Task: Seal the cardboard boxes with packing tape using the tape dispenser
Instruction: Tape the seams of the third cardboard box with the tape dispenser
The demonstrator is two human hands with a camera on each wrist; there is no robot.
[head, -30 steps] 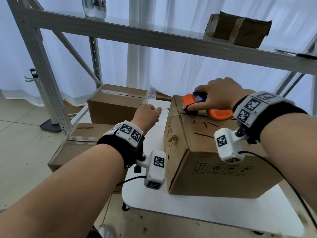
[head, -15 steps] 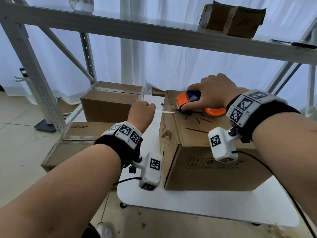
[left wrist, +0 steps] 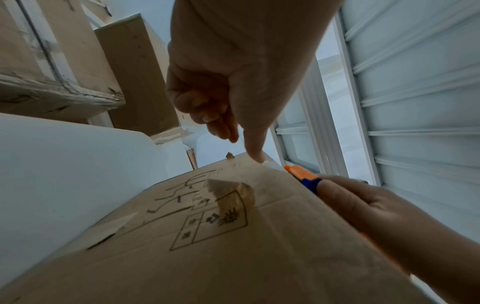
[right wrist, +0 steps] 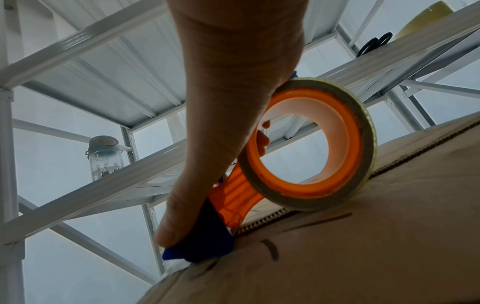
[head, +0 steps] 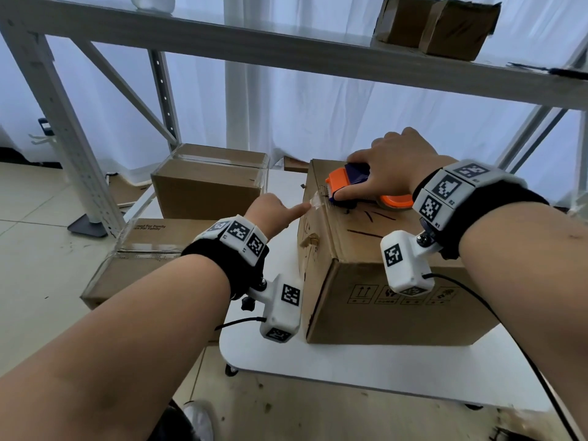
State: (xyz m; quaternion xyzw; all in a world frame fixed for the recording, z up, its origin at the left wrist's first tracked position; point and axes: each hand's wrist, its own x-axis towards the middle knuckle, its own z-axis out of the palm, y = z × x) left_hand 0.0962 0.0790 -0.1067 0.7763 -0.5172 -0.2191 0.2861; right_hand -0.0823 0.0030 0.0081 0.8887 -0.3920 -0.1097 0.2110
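A brown cardboard box (head: 397, 297) stands on the white table (head: 350, 367). My right hand (head: 391, 167) grips the orange and blue tape dispenser (head: 346, 179), which lies on the box top near its left edge. In the right wrist view the dispenser's roll (right wrist: 306, 148) sits over the box's centre seam. My left hand (head: 299, 210) points its straight index finger at the top left edge of the box and presses the clear tape end (head: 316, 200) there. Its other fingers (left wrist: 202, 102) are curled and hold nothing.
Two taped boxes sit to the left, one (head: 210, 186) by the table and one (head: 143, 249) lower down. A white metal shelf frame (head: 286, 43) crosses overhead with small boxes (head: 436, 27) on it. A bottle (right wrist: 105, 158) and scissors (right wrist: 374, 44) rest on shelves.
My left hand, which pinched a pulled-out tape strip in the air beside the box, has moved right, and its index finger now presses the tape end on the box edge. The right hand barely moved.
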